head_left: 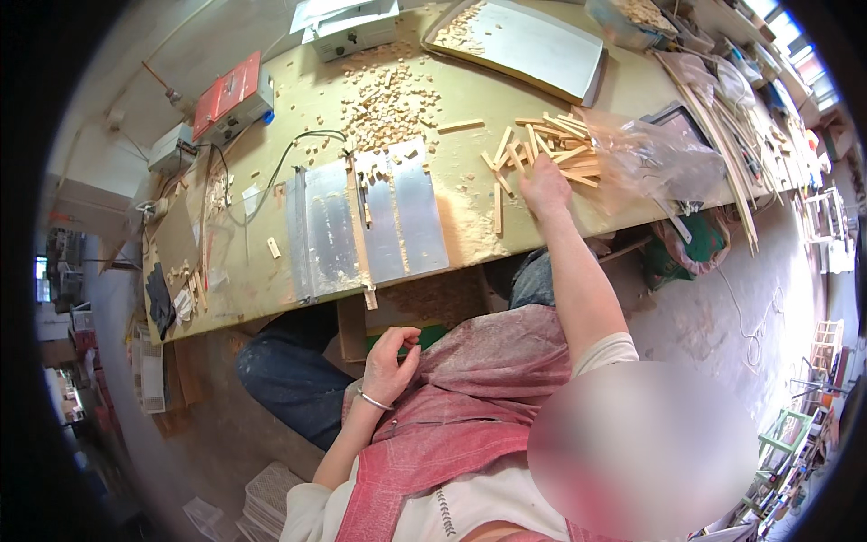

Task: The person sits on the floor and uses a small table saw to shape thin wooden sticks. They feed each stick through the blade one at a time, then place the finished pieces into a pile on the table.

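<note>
On the right side of the table, my right hand (545, 188) is closed at the near edge of a loose pile of thin wooden sticks (574, 155). A wooden stick (516, 159) juts out past its fingers; how many it grips is hidden. My left hand (390, 363) rests above my apron (488, 357), fingers loosely curled and thumb apart, with nothing visible in it. Left of the sticks lies a metal work plate (417, 208), dusted with sawdust and crossed by a wooden strip (359, 237). Beyond it spreads a heap of small wooden blocks (386, 99).
A clear plastic bag (655, 163) lies right of the sticks. A shallow tray (533, 45) stands at the back. Long wooden strips (722, 149) line the right edge. A red-lidded metal box (230, 98) and a dark cable (302, 137) are on the left.
</note>
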A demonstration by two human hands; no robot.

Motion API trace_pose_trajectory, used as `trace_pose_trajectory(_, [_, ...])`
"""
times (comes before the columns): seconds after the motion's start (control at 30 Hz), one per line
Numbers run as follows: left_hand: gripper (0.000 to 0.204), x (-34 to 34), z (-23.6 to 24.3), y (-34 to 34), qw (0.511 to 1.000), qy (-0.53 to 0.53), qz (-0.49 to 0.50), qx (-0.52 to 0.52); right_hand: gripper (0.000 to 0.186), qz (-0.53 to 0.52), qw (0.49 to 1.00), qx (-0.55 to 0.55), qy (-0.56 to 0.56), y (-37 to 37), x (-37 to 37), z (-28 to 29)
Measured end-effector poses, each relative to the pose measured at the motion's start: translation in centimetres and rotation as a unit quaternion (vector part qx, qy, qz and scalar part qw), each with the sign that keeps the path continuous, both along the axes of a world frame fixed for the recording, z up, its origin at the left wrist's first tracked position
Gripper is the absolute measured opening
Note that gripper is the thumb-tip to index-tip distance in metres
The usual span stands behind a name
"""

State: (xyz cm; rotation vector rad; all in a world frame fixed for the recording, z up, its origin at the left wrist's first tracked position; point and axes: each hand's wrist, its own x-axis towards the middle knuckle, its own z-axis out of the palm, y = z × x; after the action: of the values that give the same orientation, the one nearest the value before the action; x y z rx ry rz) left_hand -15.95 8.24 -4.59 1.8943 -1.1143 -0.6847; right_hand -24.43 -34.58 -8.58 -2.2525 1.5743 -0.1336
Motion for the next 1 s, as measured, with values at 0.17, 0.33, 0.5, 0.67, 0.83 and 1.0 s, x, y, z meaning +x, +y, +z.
trace_pose_trajectory(0.17, [0.024, 0.5, -0.6, 0.6, 1.0, -0.019, 0.0, 0.009, 0.052, -0.015, 1.0, -0.011, 0.015, -0.3, -0.5, -0.7])
trace_pose_trajectory(0.33, [0.023, 0.2, -0.8, 0.7, 1.0, -0.004, 0.006, 0.004, 0.049, -0.013, 1.0, 0.022, -0.013, -0.4, -0.6, -0.2])
trace_pose_trajectory(0.5, [0.024, 0.2, -0.9, 0.9, 1.0, -0.004, 0.012, 0.002, 0.054, 0.054, 0.992, 0.107, -0.027, 1.0, 0.4, 0.2])
trace_pose_trajectory(0.67, [0.023, 0.2, -1.1, 1.0, 1.0, -0.004, 0.011, 0.001, 0.057, 0.06, 0.996, 0.065, 0.016, 1.0, 1.1, -0.6])
trace_pose_trajectory(0.83, [0.023, 0.1, -1.3, 1.1, 1.0, -0.008, 0.002, 0.0, 0.048, 0.111, 0.993, 0.041, 0.012, 0.6, 0.7, -1.0])
trace_pose_trajectory(1.0, [0.023, -0.1, -1.2, 1.1, 1.0, -0.009, -0.002, -0.003, 0.038, 0.061, 0.984, 0.114, -0.123, 0.7, -0.6, -0.6])
